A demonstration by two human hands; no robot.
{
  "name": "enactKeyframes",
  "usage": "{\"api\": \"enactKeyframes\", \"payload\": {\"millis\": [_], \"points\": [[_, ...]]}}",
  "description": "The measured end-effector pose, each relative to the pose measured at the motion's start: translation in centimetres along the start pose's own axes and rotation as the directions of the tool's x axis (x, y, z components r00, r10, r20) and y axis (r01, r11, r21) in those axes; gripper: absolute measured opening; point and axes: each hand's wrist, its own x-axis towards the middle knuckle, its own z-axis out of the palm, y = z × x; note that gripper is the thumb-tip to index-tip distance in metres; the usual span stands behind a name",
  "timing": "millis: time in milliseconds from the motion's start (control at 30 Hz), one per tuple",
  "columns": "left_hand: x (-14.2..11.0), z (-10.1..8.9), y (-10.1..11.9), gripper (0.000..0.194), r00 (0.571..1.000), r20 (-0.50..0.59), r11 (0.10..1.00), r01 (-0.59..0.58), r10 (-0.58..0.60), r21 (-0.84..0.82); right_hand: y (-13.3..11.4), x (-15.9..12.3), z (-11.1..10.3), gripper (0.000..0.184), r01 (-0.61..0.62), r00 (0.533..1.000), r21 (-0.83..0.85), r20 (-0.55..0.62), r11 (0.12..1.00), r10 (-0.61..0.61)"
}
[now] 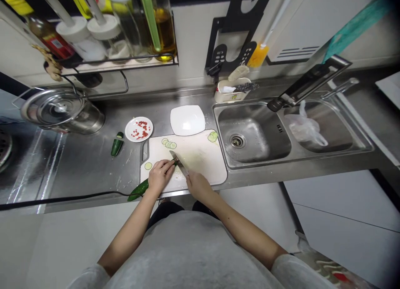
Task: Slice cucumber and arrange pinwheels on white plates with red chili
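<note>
My left hand (161, 175) is closed over the cutting board (200, 158), its fingertips pressed on a small dark green piece of cucumber (176, 161), mostly hidden. My right hand (199, 185) grips a knife (180, 163) whose blade lies right beside those fingertips, pointing away to the left. Several pale cucumber slices (169, 143) overlap near the board's far edge, and more slices (213, 136) sit at its far right corner. One single slice (148, 166) is left of my left hand. A longer dark green cucumber (138, 190) lies at the near left corner, partly behind my left wrist.
Behind the board stand a white square plate (187, 120) and a small plate with red chopped bits (139, 129). A cucumber end (117, 144) rests on the steel counter. To the right is a double sink (254, 133); at left, a lidded pot (67, 112). A black cable (78, 196) crosses the front.
</note>
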Motion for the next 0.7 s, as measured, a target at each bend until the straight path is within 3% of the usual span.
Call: {"api": "enactKeyframes", "payload": {"millis": [433, 700], "points": [[0.1, 0.1, -0.1, 0.026, 0.999, 0.026, 0.999, 0.023, -0.023, -0.025, -1.3, -0.9, -0.5, 0.031, -0.057, 0.991, -0.054, 0.118, 0.997, 0.063], [0.3, 0.0, -0.2, 0.026, 0.998, 0.047, 0.996, 0.039, -0.036, -0.076, -1.8, -0.4, -0.5, 0.029, -0.063, 0.991, -0.065, 0.116, 0.996, 0.071]]}}
